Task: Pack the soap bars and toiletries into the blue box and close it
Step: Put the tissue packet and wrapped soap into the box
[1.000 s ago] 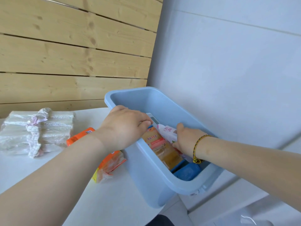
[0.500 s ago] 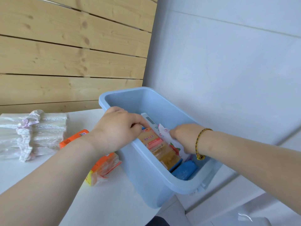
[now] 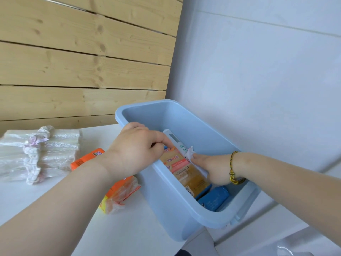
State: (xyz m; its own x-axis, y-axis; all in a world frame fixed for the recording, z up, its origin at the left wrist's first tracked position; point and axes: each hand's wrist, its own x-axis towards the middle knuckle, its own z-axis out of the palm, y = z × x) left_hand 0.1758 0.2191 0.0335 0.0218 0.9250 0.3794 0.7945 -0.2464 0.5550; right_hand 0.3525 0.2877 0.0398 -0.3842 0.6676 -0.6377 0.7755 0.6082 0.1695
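The open blue box (image 3: 193, 215) stands at the table's right edge against the pale wall. Inside lie an amber soap bar pack (image 3: 188, 174), a white tube (image 3: 175, 140) and a dark blue bar (image 3: 215, 198). My left hand (image 3: 136, 150) curls over the box's left rim, fingertips on the top end of the amber pack. My right hand (image 3: 212, 168) is down inside the box, pressing a white packet (image 3: 190, 153) against the amber pack. An orange soap pack (image 3: 118, 191) lies on the table beside the box, partly hidden by my left forearm.
A stack of clear plastic bags (image 3: 36, 154) tied with a crumpled strip sits at the left of the white table (image 3: 129, 233). Wooden planks (image 3: 83, 61) form the back wall. No lid is in view.
My right hand has pushed the white packet lower into the box, flatter against the amber pack. My left hand stays on the rim. The view shifted slightly.
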